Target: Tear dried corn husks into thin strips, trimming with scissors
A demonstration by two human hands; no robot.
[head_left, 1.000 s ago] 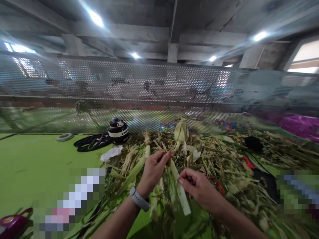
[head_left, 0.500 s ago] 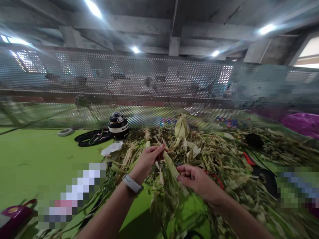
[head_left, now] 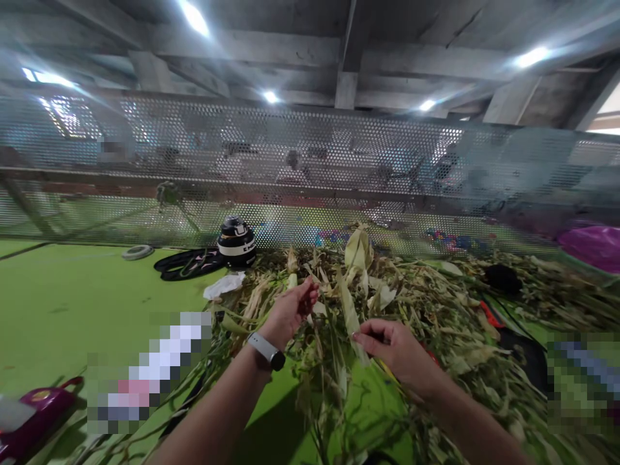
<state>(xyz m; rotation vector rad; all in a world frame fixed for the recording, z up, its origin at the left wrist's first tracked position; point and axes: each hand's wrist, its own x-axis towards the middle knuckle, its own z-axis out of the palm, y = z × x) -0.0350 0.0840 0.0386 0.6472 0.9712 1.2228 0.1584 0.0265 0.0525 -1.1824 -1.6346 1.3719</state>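
R hand (head_left: 390, 345), at centre-right, has thumb + index pinched on the long pale-green strip of husk (head_left: 347, 307), approx. at its lower part; the strip slants up & a bit L from there, over the heap of dry yellow-green husks and leaves (head_left: 436, 303). L hand (head_left: 293, 310), w/ a grey-strapped, dark-faced watch (head_left: 264, 349) on its wrist, is up near the strip's top end but apart from it; fingers curled, tips narrow, can't tell if fully closed or w/ a thin shred btwn. Behind the strip, a bulb-shaped pale-yellow husk bundle (head_left: 358, 252) stands upright at the heap's far side. Heap covers the middle + R of the bright-green flat tabletop (head_left: 72, 310). On L side: rounded black container w/ white band & lettering (head_left: 236, 242), flat black item (head_left: 184, 263) just beside it, crumpled white tissue (head_left: 225, 285) nearer, pale grey ring (head_left: 137, 252) farther L. Glossy magenta object (head_left: 39, 407) at bottom L, partly cut off. Shiny purple plastic bag (head_left: 588, 245) far R. Perforated grey metal panel (head_left: 290, 142) runs across the back; shapes thru it blurry.
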